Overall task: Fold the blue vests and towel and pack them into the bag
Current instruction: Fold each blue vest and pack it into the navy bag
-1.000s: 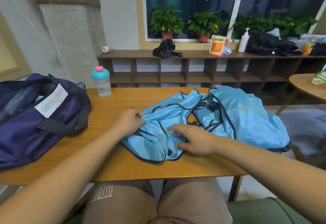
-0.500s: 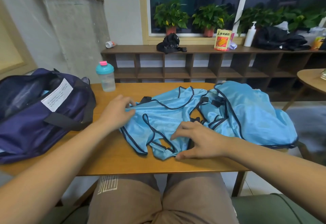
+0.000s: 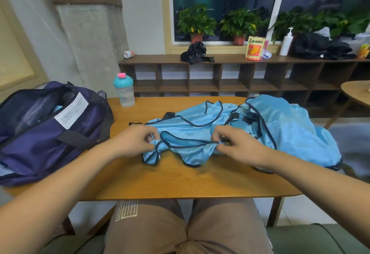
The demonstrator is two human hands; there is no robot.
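- Blue vest pulled wider across the wooden table than half a second before, touching a second crumpled vest on the right
- Shifted the right hand from a flat press to a pinch on the vest's dark-trimmed near edge
- Pinched the same edge with the left hand, fingers curled on bunched fabric
- Left the navy bag open at the table's left end

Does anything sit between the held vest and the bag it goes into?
Nothing visible does. The left hand and right hand pinch the vest; bare table lies between it and the open bag. The shaker bottle stands farther back, off that path.
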